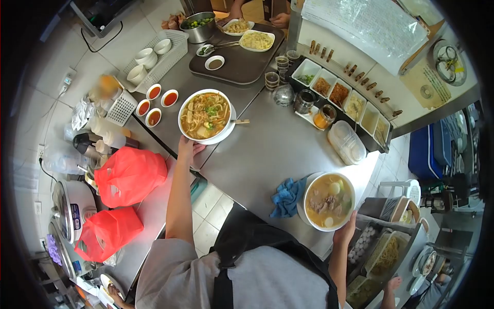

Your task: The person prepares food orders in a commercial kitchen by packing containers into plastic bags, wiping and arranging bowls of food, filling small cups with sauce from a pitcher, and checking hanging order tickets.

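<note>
My left hand (190, 148) grips the near edge of a white bowl (181, 125) of noodle soup with green garnish. The bowl rests on a white plate (225, 135), with a spoon or chopsticks handle (240, 122) sticking out on the right. Lower right, my right hand (346, 230) is closed around the side of another white bowl (321, 228), filled with broth, meat slices and pale round pieces. Under it shows part of a white plate (301, 210). A crumpled blue cloth (288, 198) lies just left of that plate.
Several small sauce cups (170, 98) stand by the noodle bowl. A dark tray (234, 69) with dishes is at the back, near another person's hands (280, 20). Condiment containers (339, 95) line the right. Red plastic bags (131, 175) sit on the left counter; a food bin (383, 255) is lower right.
</note>
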The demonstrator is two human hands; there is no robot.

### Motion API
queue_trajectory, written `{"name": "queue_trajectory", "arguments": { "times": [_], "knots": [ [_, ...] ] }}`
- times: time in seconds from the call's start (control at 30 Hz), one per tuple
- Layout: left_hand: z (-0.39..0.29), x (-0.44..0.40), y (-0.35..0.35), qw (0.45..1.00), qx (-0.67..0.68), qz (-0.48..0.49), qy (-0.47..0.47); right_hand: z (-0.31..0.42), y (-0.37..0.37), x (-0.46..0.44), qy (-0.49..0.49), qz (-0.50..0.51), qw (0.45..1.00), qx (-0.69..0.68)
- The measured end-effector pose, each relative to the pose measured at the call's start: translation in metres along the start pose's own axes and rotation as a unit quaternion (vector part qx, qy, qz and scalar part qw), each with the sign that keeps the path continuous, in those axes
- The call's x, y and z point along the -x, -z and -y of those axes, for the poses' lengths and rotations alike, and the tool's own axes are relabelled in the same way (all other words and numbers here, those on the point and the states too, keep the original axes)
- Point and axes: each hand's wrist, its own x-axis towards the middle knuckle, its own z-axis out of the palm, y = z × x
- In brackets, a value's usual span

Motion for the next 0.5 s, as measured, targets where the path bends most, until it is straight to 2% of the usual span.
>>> {"name": "queue_trajectory", "arguments": {
  "times": [0.07,0.17,0.43,0.5],
  "knots": [
    [0.003,0.01,0.008,1.0,0.023,0.007,-0.019,-0.001,-0.004,-0.002,0.024,0.004,0.999,0.044],
    [0.013,0.011,0.031,1.0,0.025,-0.002,-0.007,-0.003,-0.019,-0.004,0.042,-0.05,0.996,0.053],
    [0.025,0.023,0.065,0.998,0.022,-0.058,-0.004,-0.017,-0.031,-0.036,0.026,-0.038,0.999,0.021],
    [0.026,0.025,0.07,0.999,0.03,-0.038,-0.022,-0.012,-0.044,-0.039,0.011,-0.015,0.999,0.032]
  ]
}}
